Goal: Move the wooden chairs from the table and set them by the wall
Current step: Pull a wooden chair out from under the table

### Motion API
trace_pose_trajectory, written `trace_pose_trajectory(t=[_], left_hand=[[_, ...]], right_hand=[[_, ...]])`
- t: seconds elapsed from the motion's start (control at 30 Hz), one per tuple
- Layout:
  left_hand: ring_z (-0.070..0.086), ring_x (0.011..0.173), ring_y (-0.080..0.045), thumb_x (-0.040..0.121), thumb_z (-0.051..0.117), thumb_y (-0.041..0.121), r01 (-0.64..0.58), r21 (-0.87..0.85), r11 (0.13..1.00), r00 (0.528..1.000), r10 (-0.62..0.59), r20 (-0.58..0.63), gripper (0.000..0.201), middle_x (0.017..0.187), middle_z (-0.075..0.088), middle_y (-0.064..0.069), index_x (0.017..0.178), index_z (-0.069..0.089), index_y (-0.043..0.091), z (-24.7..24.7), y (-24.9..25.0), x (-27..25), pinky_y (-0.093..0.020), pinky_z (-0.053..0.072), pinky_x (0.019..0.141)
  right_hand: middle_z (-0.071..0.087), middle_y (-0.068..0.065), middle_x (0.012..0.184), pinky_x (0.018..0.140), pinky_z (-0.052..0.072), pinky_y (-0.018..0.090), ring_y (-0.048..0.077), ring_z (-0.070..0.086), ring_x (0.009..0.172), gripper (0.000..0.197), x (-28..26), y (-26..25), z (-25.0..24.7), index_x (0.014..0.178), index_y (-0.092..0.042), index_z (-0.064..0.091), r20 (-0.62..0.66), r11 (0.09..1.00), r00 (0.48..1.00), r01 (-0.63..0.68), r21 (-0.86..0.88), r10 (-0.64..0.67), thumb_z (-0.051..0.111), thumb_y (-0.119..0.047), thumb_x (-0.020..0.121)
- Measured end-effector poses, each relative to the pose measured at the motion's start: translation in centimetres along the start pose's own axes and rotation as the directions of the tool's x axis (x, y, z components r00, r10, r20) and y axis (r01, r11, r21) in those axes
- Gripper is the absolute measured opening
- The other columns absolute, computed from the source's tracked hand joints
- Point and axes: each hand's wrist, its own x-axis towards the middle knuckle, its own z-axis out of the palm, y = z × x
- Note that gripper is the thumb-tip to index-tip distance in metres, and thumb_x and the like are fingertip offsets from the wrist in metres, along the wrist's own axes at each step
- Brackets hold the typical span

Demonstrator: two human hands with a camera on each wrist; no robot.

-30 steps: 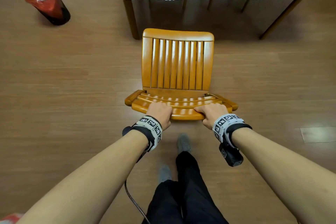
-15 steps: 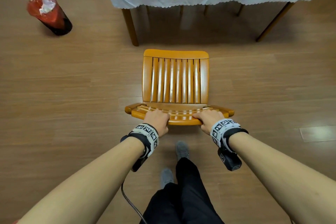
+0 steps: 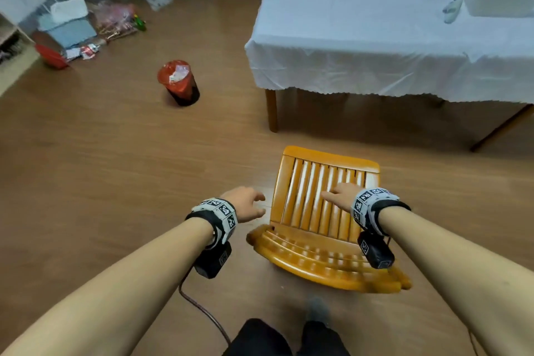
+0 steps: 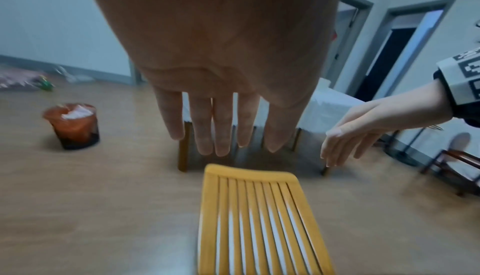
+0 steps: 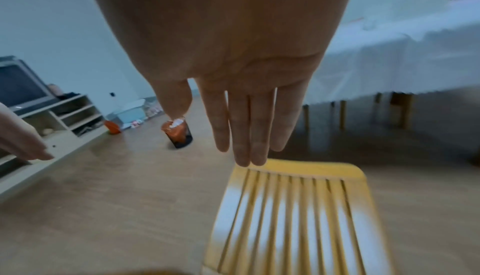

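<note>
A yellow-orange wooden chair point(image 3: 323, 211) with a slatted seat and back stands on the floor before me, its backrest nearest me; its seat slats show as chair point(image 4: 259, 228) and chair point(image 5: 293, 218) in the wrist views. My left hand point(image 3: 248, 202) hovers open left of the seat, fingers straight, touching nothing. My right hand point(image 3: 341, 196) hovers open over the seat slats, fingers straight. Neither hand holds the chair. The table point(image 3: 375, 23) with a white cloth stands beyond the chair.
A black bin with a red liner point(image 3: 179, 82) stands on the floor to the left. Bags and boxes point(image 3: 72, 29) lie along the far wall. A low shelf unit point(image 5: 52, 119) with a television runs along the left. Another dark chair point(image 4: 451, 164) stands far right.
Both hands have let go of the chair's top rail and lifted off, fingers now straight. My head has come up, so the room and tabletop show. The chair stands farther from the table.
</note>
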Motion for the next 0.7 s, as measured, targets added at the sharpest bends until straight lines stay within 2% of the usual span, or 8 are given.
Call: trace_pose_trajectory(t=[0.07, 0.13, 0.17, 0.23, 0.3, 0.33, 0.47, 0.7], left_hand=[[0.053, 0.128, -0.022, 0.094, 0.055, 0.044, 0.027, 0.002, 1.000, 0.997, -0.027, -0.067, 0.054, 0.143, 0.056, -0.001, 0.144, 0.051, 0.025, -3.2, -1.9, -0.7, -0.037, 0.045, 0.104], [0.054, 0.127, -0.022, 0.094, 0.054, 0.044, 0.056, 0.008, 0.998, 0.989, -0.054, -0.136, 0.053, 0.142, 0.056, -0.001, 0.144, 0.051, 0.027, -6.3, -3.9, -1.2, -0.037, 0.046, 0.102], [0.054, 0.127, -0.022, 0.093, 0.054, 0.044, 0.071, 0.006, 0.997, 0.984, -0.069, -0.164, 0.053, 0.142, 0.056, 0.000, 0.144, 0.051, 0.027, -7.8, -5.1, -1.4, -0.037, 0.046, 0.101], [0.054, 0.127, -0.023, 0.092, 0.053, 0.046, 0.100, 0.000, 0.995, 0.973, -0.098, -0.207, 0.053, 0.141, 0.057, 0.001, 0.143, 0.052, 0.029, -10.6, -7.7, -1.3, -0.037, 0.046, 0.100], [0.055, 0.125, -0.023, 0.091, 0.053, 0.046, 0.109, -0.001, 0.994, 0.965, -0.106, -0.241, 0.052, 0.139, 0.058, 0.001, 0.141, 0.053, 0.031, -13.4, -10.9, -0.9, -0.036, 0.047, 0.099], [0.056, 0.124, -0.023, 0.091, 0.053, 0.046, 0.110, 0.012, 0.994, 0.961, -0.104, -0.258, 0.051, 0.139, 0.059, 0.002, 0.140, 0.054, 0.032, -14.7, -12.7, -0.6, -0.036, 0.048, 0.097], [0.057, 0.122, -0.027, 0.092, 0.051, 0.047, 0.124, 0.099, 0.987, 0.944, -0.087, -0.319, 0.051, 0.138, 0.059, -0.002, 0.140, 0.054, 0.032, -21.0, -21.0, 1.4, -0.036, 0.048, 0.093], [0.053, 0.128, -0.024, 0.093, 0.050, 0.045, 0.073, 0.103, 0.992, 0.939, -0.033, -0.343, 0.054, 0.144, 0.054, -0.003, 0.144, 0.050, 0.025, -33.7, -35.1, 3.3, -0.039, 0.046, 0.102]], right_hand=[[0.061, 0.006, 0.083, 0.072, 0.045, 0.035, 0.028, 0.064, 0.087, 0.053, 0.8, -3.0, -3.2, 0.086, -0.011, 0.061, -0.042, 0.998, 0.998, 0.035, -0.059, -0.038, 0.035, -0.053, 0.103], [0.057, 0.005, 0.075, 0.063, 0.040, 0.033, 0.026, 0.058, 0.076, 0.053, 1.6, -6.4, -6.0, 0.075, -0.011, 0.057, -0.088, 0.993, 0.993, 0.066, -0.098, -0.075, 0.035, -0.049, 0.105], [0.059, 0.006, 0.078, 0.064, 0.041, 0.033, 0.025, 0.057, 0.075, 0.055, 2.2, -8.1, -7.2, 0.078, -0.009, 0.060, -0.106, 0.990, 0.990, 0.075, -0.117, -0.087, 0.033, -0.049, 0.105], [0.068, 0.011, 0.100, 0.077, 0.049, 0.035, 0.029, 0.063, 0.089, 0.060, 3.7, -11.4, -9.4, 0.104, -0.008, 0.070, -0.152, 0.986, 0.983, 0.079, -0.146, -0.102, 0.031, -0.054, 0.103], [0.068, 0.011, 0.119, 0.088, 0.051, 0.037, 0.030, 0.064, 0.104, 0.059, 5.3, -15.3, -11.5, 0.123, -0.012, 0.067, -0.181, 0.979, 0.976, 0.088, -0.185, -0.122, 0.031, -0.055, 0.103], [0.067, 0.010, 0.124, 0.089, 0.050, 0.037, 0.030, 0.064, 0.108, 0.057, 6.3, -17.3, -12.6, 0.128, -0.014, 0.065, -0.195, 0.974, 0.971, 0.098, -0.205, -0.139, 0.032, -0.053, 0.103], [0.068, 0.008, 0.121, 0.080, 0.047, 0.034, 0.028, 0.064, 0.105, 0.049, 10.5, -26.2, -16.9, 0.126, -0.017, 0.064, -0.258, 0.960, 0.951, 0.103, -0.260, -0.172, 0.036, -0.050, 0.103], [0.063, 0.013, 0.130, 0.095, 0.047, 0.040, 0.031, 0.059, 0.118, 0.050, 16.8, -41.3, -23.6, 0.128, -0.013, 0.059, -0.330, 0.968, 0.930, 0.083, -0.236, -0.160, 0.036, -0.049, 0.102]])
